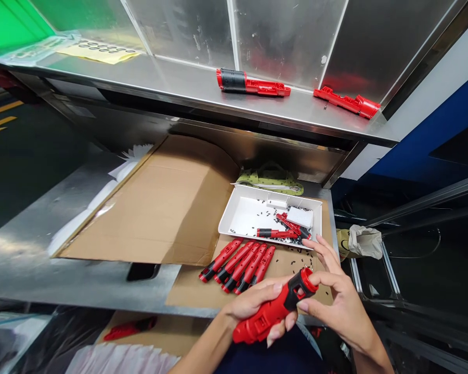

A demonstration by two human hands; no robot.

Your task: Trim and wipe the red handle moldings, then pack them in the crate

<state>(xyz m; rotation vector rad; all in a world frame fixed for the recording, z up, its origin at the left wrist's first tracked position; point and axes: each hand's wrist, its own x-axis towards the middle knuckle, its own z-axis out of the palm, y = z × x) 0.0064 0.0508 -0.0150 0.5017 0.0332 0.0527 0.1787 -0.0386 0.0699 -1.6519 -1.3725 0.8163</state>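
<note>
A red-and-black plastic tool housing lies tilted in my left hand, whose fingers wrap round it. Its round open end points up and to the right. My right hand is at that end, the thumb and index finger closing on the black collar and red rim while the other fingers stretch away. Whether a small part sits between those fingertips is hidden. Several similar housings lie side by side on the cardboard just beyond my hands. Behind them stands a white tray with small black pieces and more red parts.
A large cardboard sheet leans left of the tray. A green patterned pouch lies behind it. On the metal shelf rest two red housings and a yellow sheet. Loose black bits lie on the cardboard mat.
</note>
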